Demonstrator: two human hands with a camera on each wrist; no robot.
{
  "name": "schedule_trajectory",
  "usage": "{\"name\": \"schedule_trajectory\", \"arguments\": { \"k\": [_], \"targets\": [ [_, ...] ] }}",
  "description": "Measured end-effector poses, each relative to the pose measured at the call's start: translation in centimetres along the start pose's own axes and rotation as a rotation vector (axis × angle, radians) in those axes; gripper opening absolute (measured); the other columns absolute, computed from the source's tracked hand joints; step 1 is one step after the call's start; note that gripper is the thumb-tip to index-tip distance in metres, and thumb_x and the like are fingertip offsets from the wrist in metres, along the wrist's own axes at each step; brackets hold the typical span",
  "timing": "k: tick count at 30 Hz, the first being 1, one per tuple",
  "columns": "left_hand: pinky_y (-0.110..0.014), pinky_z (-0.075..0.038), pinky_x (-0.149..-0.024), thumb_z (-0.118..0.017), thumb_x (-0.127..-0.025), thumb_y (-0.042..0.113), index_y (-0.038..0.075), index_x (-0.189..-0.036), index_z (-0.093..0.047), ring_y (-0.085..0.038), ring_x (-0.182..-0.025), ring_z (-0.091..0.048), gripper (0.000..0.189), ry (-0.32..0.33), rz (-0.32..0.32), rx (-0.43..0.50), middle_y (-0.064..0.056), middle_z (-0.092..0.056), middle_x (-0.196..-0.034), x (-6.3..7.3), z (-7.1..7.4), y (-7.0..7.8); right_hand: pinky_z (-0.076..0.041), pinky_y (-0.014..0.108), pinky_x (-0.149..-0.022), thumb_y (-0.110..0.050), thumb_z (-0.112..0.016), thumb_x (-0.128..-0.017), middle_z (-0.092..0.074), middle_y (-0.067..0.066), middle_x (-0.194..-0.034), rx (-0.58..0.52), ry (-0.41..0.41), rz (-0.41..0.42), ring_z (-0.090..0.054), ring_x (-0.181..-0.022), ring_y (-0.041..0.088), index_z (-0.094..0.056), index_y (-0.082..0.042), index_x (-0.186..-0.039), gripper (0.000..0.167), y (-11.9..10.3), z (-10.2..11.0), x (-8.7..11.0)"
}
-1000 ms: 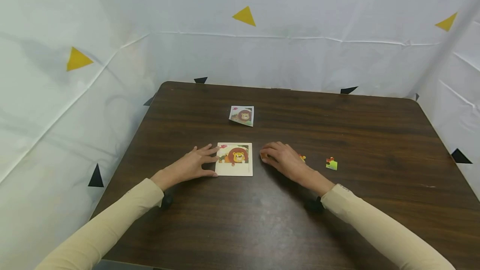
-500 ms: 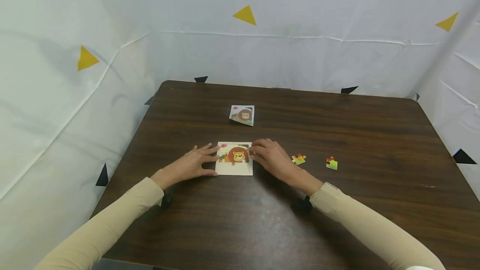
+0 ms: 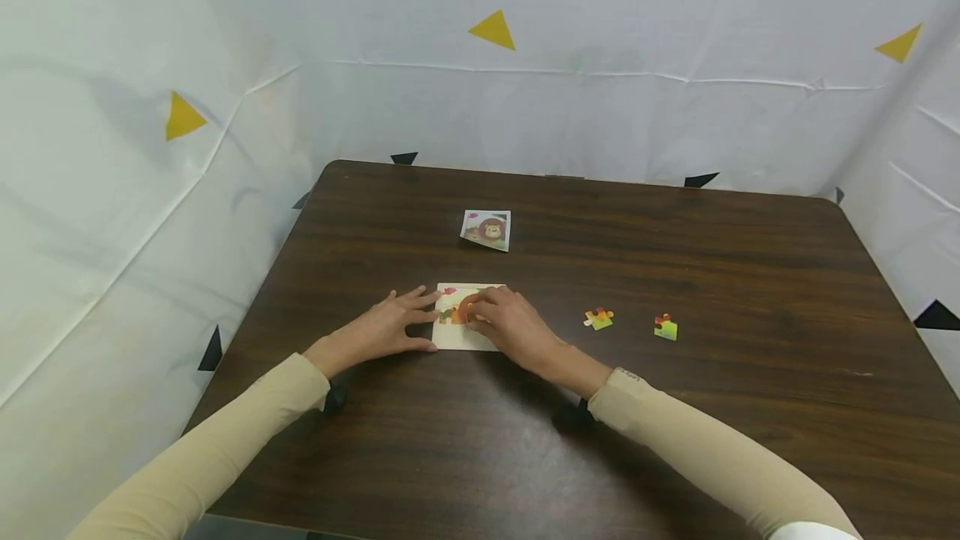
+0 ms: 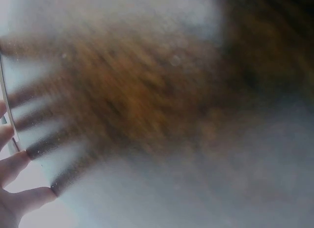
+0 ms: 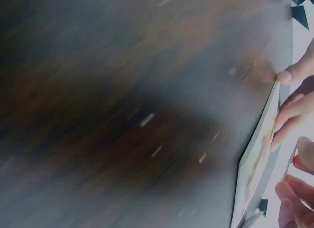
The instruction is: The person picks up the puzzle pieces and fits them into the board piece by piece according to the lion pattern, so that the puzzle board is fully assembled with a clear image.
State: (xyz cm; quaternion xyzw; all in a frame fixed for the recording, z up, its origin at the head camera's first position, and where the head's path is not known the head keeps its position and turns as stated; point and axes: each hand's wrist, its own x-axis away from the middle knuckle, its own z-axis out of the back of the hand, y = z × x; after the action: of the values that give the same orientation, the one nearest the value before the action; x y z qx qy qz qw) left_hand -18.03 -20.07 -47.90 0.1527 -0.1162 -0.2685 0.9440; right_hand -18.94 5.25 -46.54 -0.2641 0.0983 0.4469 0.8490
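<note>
A square jigsaw board with a partly assembled lion picture lies flat on the table. Spread fingers of my left hand rest along the board's left edge, and the left wrist view also catches their tips. Over the board's right half is my right hand, hiding much of the lion. In the right wrist view its thumb and fingers pinch a thin puzzle piece, seen edge-on above the board; its printed face cannot be made out.
Two loose puzzle pieces lie on the dark wooden table to the right: a nearer piece and a farther piece. Behind the board sits a lion picture card with a lifted corner. White sheeting surrounds the table.
My right hand has moved left, from beside the board to above its right half, uncovering a loose piece behind it. The left hand stays at the board's edge.
</note>
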Motion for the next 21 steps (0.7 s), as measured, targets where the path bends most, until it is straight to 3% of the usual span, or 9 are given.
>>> {"name": "schedule_trajectory", "arguments": {
  "k": [7, 15, 21],
  "targets": [
    [-0.064, -0.022, -0.108, -0.07, -0.084, 0.047, 0.016, -0.137, -0.055, -0.03, -0.144, -0.023, 0.063, 0.009, -0.011, -0.007, -0.004, -0.033, -0.154, 0.1, 0.0, 0.0, -0.051, 0.038, -0.081, -0.007, -0.072, -0.086, -0.067, 0.007, -0.098, -0.033, 0.032, 0.043, -0.061, -0.093, 0.023, -0.073, -0.004, -0.099, 0.014, -1.3, -0.7, -1.0],
    [-0.064, -0.022, -0.108, -0.069, -0.084, 0.047, 0.016, -0.139, -0.054, -0.03, -0.144, -0.023, 0.064, 0.01, -0.018, -0.011, -0.003, -0.031, -0.155, 0.2, 0.1, -0.1, -0.048, 0.037, -0.084, -0.012, -0.072, -0.088, -0.066, 0.004, -0.096, 0.033, -0.031, 0.022, -0.059, -0.09, 0.021, -0.073, -0.007, -0.097, 0.01, -1.9, -1.9, -1.7],
    [-0.067, -0.023, -0.106, -0.071, -0.085, 0.044, 0.016, -0.138, -0.055, -0.032, -0.143, -0.025, 0.062, 0.023, -0.055, -0.02, -0.005, -0.033, -0.154, 0.2, 0.1, -0.1, -0.046, 0.041, -0.093, -0.009, -0.073, -0.086, -0.067, 0.004, -0.093, 0.063, -0.043, 0.024, -0.06, -0.095, 0.024, -0.072, -0.008, -0.094, 0.008, -2.0, -2.4, -1.7]
  ]
}}
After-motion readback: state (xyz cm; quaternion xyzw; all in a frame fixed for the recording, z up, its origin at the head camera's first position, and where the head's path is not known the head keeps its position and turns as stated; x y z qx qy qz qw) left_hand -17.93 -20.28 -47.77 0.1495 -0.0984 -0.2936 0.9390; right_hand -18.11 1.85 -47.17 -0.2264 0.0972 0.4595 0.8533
